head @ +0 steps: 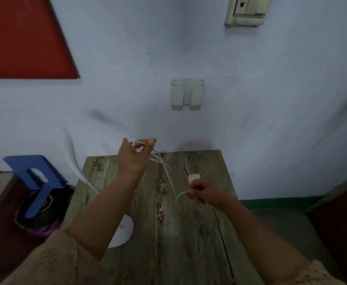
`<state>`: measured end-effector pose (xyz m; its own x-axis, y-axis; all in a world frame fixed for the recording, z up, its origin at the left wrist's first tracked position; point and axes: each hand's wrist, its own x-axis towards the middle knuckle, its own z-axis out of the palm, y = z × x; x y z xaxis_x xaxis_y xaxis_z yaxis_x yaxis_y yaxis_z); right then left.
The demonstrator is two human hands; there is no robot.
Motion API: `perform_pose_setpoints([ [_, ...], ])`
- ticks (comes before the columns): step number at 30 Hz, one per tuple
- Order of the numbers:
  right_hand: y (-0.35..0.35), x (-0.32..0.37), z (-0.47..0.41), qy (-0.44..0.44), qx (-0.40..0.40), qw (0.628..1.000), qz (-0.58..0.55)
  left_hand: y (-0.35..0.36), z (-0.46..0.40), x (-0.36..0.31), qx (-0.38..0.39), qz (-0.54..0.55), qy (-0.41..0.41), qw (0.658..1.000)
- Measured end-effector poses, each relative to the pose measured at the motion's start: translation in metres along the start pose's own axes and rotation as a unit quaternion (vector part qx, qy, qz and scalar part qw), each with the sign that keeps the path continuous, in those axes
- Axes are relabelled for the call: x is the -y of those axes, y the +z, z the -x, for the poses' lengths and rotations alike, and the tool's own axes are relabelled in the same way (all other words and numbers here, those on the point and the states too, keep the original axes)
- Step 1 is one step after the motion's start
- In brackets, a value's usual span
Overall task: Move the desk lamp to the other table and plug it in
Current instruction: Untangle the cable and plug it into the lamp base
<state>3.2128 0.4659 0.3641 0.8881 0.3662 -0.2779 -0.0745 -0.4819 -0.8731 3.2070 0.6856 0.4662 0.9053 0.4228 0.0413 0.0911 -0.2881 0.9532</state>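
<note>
One white desk lamp: round base point(123, 233) on the green wood-grain table point(189, 233), neck point(72, 153) rising at left. One thin white cord point(166, 171); my left hand point(133, 157) pinches its loops, my right hand point(205, 192) grips the white plug point(193, 178). Two wall sockets, one point(187, 94) above the table, one point(248, 10) higher up.

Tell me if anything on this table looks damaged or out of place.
The table top has a dark crack running lengthwise near its right side. The white cord hangs in loose, tangled loops between the left hand and right hand.
</note>
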Motion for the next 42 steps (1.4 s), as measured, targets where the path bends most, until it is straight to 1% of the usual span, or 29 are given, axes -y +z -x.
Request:
perform_pose_setpoints([
  [2,-0.002,-0.015,0.006,0.026,0.006,0.999,0.045,-0.011,-0.004,-0.008,-0.012,-0.026,0.023,0.999],
  [3,-0.002,-0.022,0.007,0.039,0.01,0.996,0.085,-0.016,-0.005,-0.014,-0.006,-0.017,0.041,0.999],
  [6,0.0,-0.042,0.011,0.064,0.006,0.984,0.169,-0.023,-0.002,-0.033,0.036,0.062,0.084,0.994],
  [9,0.004,-0.052,0.011,0.081,-0.028,0.976,0.2,-0.024,0.0,-0.043,0.032,0.066,0.107,0.992],
  [12,0.004,-0.042,0.009,0.102,-0.051,0.973,0.198,-0.024,0.004,-0.046,0.044,0.074,0.104,0.991],
  [14,-0.001,-0.021,0.009,0.082,-0.095,0.977,0.173,-0.022,0.006,-0.045,0.052,0.082,0.093,0.991],
  [16,-0.006,0.012,0.013,0.028,-0.136,0.987,0.084,-0.021,0.011,-0.043,0.052,0.106,0.085,0.989],
  [17,-0.007,0.03,0.016,0.001,-0.126,0.992,0.023,-0.021,0.014,-0.042,0.051,0.115,0.081,0.989],
  [18,-0.007,0.048,0.021,-0.022,-0.096,0.995,-0.029,-0.02,0.018,-0.042,0.053,0.119,0.08,0.988],
  [19,-0.004,0.063,0.025,-0.041,-0.058,0.996,-0.059,-0.019,0.022,-0.042,0.057,0.119,0.083,0.988],
  [21,0.005,0.086,0.031,-0.068,-0.009,0.995,-0.071,-0.016,0.031,-0.043,0.069,0.125,0.085,0.986],
  [25,0.026,0.109,0.042,-0.124,0.007,0.983,-0.133,-0.019,0.046,-0.044,0.099,0.137,0.078,0.983],
  [27,0.032,0.112,0.049,-0.14,0.016,0.979,-0.145,-0.026,0.053,-0.045,0.11,0.141,0.071,0.981],
  [29,0.034,0.112,0.055,-0.148,0.018,0.979,-0.136,-0.038,0.056,-0.045,0.103,0.155,0.062,0.981],
  [30,0.031,0.109,0.058,-0.152,0.007,0.981,-0.124,-0.042,0.056,-0.045,0.098,0.164,0.057,0.98],
  [33,0.023,0.106,0.06,-0.153,-0.055,0.985,-0.059,-0.061,0.057,-0.039,0.09,0.196,0.041,0.976],
  [36,0.014,0.106,0.059,-0.157,-0.114,0.981,-0.012,-0.07,0.062,-0.034,0.118,0.238,0.01,0.964],
  [39,0.006,0.108,0.061,-0.2,-0.154,0.965,0.073,-0.072,0.066,-0.032,0.153,0.285,-0.028,0.946],
  [42,-0.001,0.105,0.064,-0.221,-0.189,0.949,0.122,-0.074,0.066,-0.029,0.185,0.293,-0.042,0.937],
])
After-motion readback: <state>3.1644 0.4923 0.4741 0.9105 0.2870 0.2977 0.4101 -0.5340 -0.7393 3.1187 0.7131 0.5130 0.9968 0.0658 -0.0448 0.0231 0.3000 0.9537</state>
